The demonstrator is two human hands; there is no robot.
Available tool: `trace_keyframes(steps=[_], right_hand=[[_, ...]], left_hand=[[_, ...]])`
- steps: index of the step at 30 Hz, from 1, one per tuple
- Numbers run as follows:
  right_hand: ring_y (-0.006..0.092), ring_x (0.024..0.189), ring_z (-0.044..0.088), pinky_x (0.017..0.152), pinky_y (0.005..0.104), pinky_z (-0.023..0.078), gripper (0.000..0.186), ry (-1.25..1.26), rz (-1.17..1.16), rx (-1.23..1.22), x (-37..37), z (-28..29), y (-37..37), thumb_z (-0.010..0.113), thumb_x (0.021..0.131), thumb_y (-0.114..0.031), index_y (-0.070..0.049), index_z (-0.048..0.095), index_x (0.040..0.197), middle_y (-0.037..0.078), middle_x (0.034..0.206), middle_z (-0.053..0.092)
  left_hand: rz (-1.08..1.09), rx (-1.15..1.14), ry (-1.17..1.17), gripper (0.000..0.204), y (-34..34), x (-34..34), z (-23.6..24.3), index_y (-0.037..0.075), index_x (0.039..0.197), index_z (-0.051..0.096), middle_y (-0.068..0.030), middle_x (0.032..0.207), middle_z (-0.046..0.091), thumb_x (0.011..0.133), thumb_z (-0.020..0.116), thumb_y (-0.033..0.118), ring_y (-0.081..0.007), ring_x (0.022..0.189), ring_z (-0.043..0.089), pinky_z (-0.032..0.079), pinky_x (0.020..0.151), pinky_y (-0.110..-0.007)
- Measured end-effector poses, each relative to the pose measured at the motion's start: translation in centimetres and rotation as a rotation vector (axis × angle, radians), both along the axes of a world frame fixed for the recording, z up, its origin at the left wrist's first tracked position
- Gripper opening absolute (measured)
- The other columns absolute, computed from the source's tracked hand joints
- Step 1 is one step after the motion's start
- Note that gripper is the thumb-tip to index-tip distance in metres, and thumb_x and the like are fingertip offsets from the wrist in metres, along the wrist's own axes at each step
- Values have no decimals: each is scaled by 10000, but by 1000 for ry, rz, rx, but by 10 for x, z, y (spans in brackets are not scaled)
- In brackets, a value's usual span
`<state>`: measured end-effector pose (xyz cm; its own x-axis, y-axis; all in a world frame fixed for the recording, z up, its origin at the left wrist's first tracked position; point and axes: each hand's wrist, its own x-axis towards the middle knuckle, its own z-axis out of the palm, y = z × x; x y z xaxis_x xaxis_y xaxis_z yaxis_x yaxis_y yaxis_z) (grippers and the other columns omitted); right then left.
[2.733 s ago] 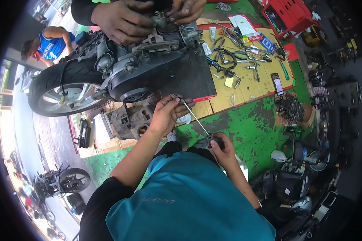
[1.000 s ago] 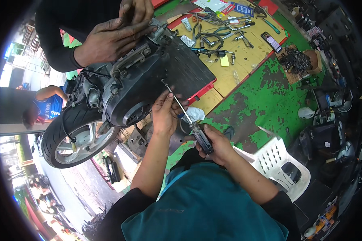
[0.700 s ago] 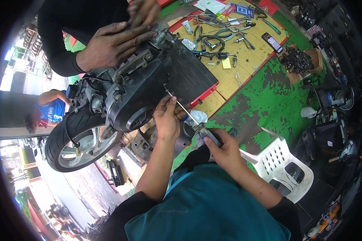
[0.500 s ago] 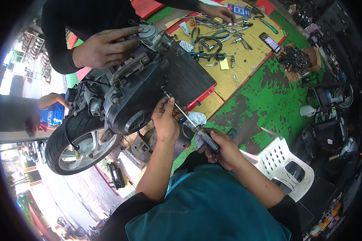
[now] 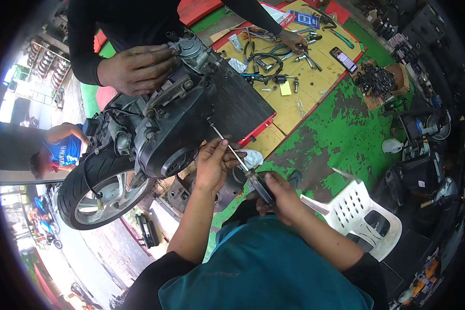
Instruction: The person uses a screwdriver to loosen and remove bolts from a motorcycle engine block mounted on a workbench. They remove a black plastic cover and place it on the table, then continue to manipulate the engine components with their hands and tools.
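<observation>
My right hand (image 5: 271, 194) grips the dark handle of a screwdriver (image 5: 261, 188). Higher up, my left hand (image 5: 217, 160) has its fingers around the steel shaft, whose tip meets the black engine cover (image 5: 181, 124) of a motorcycle's rear assembly. Left of the cover sits the rear wheel (image 5: 80, 201). Above, a co-worker's hand (image 5: 134, 70) rests on the engine by a silver metal fitting (image 5: 191, 51); their other hand (image 5: 294, 41) is among the tools on the yellow board (image 5: 323, 77).
A white plastic chair (image 5: 361, 212) stands at my right. A box of dark parts (image 5: 380, 85) lies beyond the board, and a phone (image 5: 341, 59) rests on it. Another person in blue (image 5: 62, 150) is at the left. Dark clutter (image 5: 418, 170) lines the right side.
Since the earliest frame, the screwdriver's tip has moved up onto the engine cover. One of the co-worker's hands has left the engine and moved right to the tools.
</observation>
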<state>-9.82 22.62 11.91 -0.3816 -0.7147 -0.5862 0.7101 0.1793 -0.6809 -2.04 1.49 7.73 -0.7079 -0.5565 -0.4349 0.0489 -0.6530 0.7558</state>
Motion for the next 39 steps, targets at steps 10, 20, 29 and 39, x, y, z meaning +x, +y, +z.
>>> trace_keyframes(steps=[10, 20, 29, 39], right_hand=[[193, 706, 641, 608, 386, 505, 269, 131, 199, 206, 8, 1, -1, 631, 1027, -296, -37, 610, 1097, 102, 836, 658], [140, 634, 580, 509, 309, 466, 306, 1235, 179, 162, 11, 20, 0, 575, 1056, -285, -35, 581, 1233, 101, 907, 651], [183, 753, 635, 584, 342, 503, 348, 613, 176, 136, 1, 19, 3, 617, 1031, -245, -26, 554, 1294, 148, 1030, 693], [195, 650, 588, 523, 347, 466, 333, 1146, 0, 269, 28, 11, 2, 625, 1025, -279, -45, 589, 1259, 77, 927, 675]], left_hand=[[88, 49, -7, 199, 8, -8, 15, -10, 1132, 568, -142, 910, 709, 1054, 590, 172, -288, 780, 767, 634, 597, -323], [66, 78, 82, 197, 5, 0, 0, -13, 1158, 559, -169, 954, 700, 1060, 565, 158, -318, 811, 767, 663, 644, -365], [101, 6, 40, 224, 3, -8, 4, -20, 1139, 559, -163, 924, 701, 1033, 622, 168, -300, 775, 762, 653, 619, -353], [146, 13, 53, 199, 7, -13, 1, 0, 1102, 602, -123, 895, 706, 1035, 627, 186, -270, 717, 750, 633, 598, -346]])
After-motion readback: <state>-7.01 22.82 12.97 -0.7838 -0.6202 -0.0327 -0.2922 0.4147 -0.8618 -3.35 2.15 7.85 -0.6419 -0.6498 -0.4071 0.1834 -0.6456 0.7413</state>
